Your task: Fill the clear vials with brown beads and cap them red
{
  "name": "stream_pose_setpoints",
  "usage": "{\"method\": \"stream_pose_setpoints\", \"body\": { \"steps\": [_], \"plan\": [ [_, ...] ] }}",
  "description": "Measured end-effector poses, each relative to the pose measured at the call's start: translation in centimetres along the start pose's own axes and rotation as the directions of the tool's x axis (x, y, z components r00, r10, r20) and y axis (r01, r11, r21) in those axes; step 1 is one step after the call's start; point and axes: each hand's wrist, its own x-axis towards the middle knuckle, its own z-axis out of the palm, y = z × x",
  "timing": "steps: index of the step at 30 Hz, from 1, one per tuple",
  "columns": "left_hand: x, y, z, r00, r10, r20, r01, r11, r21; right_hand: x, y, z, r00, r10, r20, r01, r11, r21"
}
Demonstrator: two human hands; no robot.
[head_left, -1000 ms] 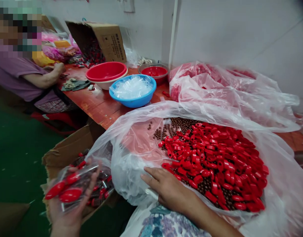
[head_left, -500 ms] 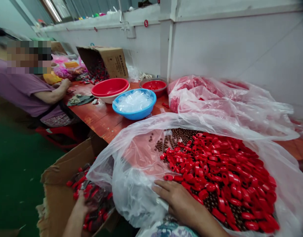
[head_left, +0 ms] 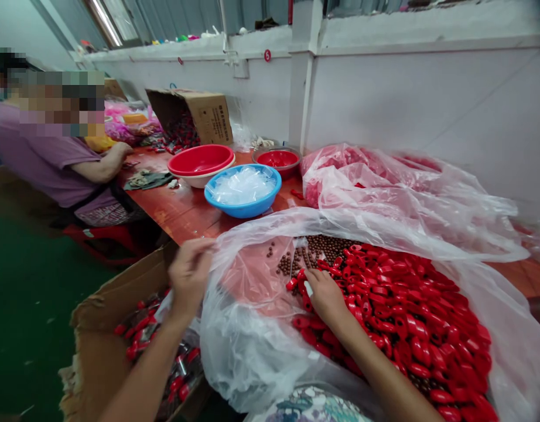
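plastic bag (head_left: 235,346), lower right | carton (head_left: 96,340), lower left, left forearm (head_left: 144,369) blocking part | blue basin (head_left: 243,209), centre | left hand (head_left: 191,272), centre-left, blurred, fingers unclear | right hand (head_left: 325,293), centre, fingertips among red pieces (head_left: 419,308), lower right, hold unclear | brown beads (head_left: 325,246), centre

Factory workshop, by the look: long worktable (head_left: 158,214) against a wall (head_left: 410,105) bearing a numbered disc (head_left: 267,55), loose red plastic parts (head_left: 419,325) in bulk, cartons (head_left: 215,117), basins (head_left: 202,159), seated co-worker (head_left: 41,155).
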Motion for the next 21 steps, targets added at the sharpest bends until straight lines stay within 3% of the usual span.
{"method": "stream_pose_setpoints", "body": {
  "steps": [1, 2, 4, 7, 9, 12, 14, 17, 19, 21],
  "plan": [
    [-0.3, 0.7, 1.9, 0.983, 0.011, 0.186, -0.006, 1.0, -0.03, 0.5, 0.4, 0.2, 1.0, -0.003, -0.003, 0.003, 1.0, 0.011],
    [-0.7, 1.0, 3.9, 0.938, 0.017, 0.346, 0.002, 0.999, -0.053, 0.8, 0.7, 0.4, 1.0, -0.01, -0.006, 0.01, 1.0, 0.029],
    [-1.0, 0.8, 7.7, 0.815, 0.049, 0.577, 0.001, 0.996, -0.087, 0.9, 1.2, 0.6, 0.999, -0.027, -0.017, 0.028, 0.996, 0.08],
    [-0.7, -0.5, 12.9, 0.69, 0.148, 0.708, -0.147, 0.987, -0.063, -0.1, 1.8, 0.6, 0.997, -0.02, -0.07, 0.033, 0.981, 0.192],
    [-0.1, -1.3, 16.0, 0.652, 0.151, 0.743, -0.26, 0.965, 0.032, -1.2, 2.3, 0.2, 0.993, 0.02, -0.117, 0.014, 0.959, 0.282],
    [0.6, -2.2, 19.6, 0.638, 0.113, 0.762, -0.297, 0.949, 0.108, -2.8, 2.7, -0.7, 0.979, 0.12, -0.167, -0.037, 0.902, 0.429],
    [0.9, -2.7, 21.4, 0.625, 0.088, 0.775, -0.295, 0.947, 0.131, -3.6, 2.8, -1.5, 0.955, 0.256, -0.148, -0.104, 0.758, 0.644],
    [1.0, -3.3, 22.8, 0.607, 0.059, 0.793, -0.29, 0.945, 0.151, -4.2, 2.5, -2.7, 0.887, 0.461, 0.022, -0.199, 0.34, 0.919],
    [0.8, -3.4, 23.0, 0.598, 0.047, 0.8, -0.277, 0.949, 0.151, -4.5, 2.2, -3.2, 0.85, 0.514, 0.114, -0.22, 0.151, 0.964],
    [0.5, -3.4, 22.8, 0.587, 0.042, 0.809, -0.258, 0.956, 0.138, -4.7, 2.0, -3.5, 0.834, 0.528, 0.16, -0.219, 0.05, 0.974]
  ]
}}
